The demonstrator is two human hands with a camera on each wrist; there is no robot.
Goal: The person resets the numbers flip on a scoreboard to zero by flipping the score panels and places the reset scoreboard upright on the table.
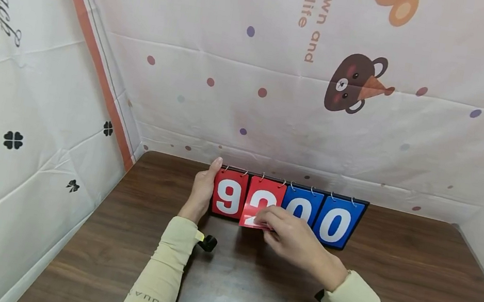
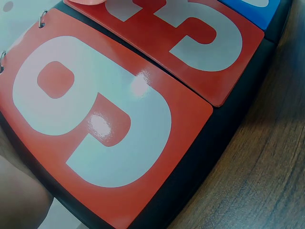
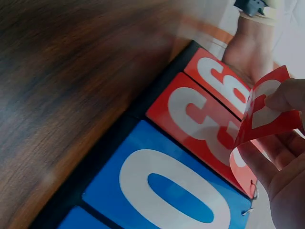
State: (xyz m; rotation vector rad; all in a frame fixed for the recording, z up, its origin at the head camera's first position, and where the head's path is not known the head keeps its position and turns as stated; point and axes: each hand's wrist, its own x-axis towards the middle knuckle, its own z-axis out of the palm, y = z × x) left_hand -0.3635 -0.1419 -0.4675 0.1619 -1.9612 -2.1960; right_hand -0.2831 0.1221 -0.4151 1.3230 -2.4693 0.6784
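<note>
A flip scoreboard with a black backing [image 2: 214, 133] leans at the back of the table, its number cards hung on metal rings. My left hand [image 1: 202, 189] holds its left end beside the red 9 card [image 1: 229, 194], thumb at the top corner. My right hand [image 1: 295, 237] pinches a red card [image 3: 286, 121] between thumb and fingers. That card is bent up toward the rings in the right wrist view, and a red 3 card [image 3: 190, 112] shows beneath it. Two blue 0 cards [image 1: 335, 225] hang at the right; the inner one is partly covered by my right hand.
The brown wooden table [image 1: 230, 290] spreads out in front of the scoreboard. Behind it rises a pale printed cloth [image 1: 242, 83] with dots and a bear. Another white cloth [image 1: 51, 107] with clover prints stands along the left side.
</note>
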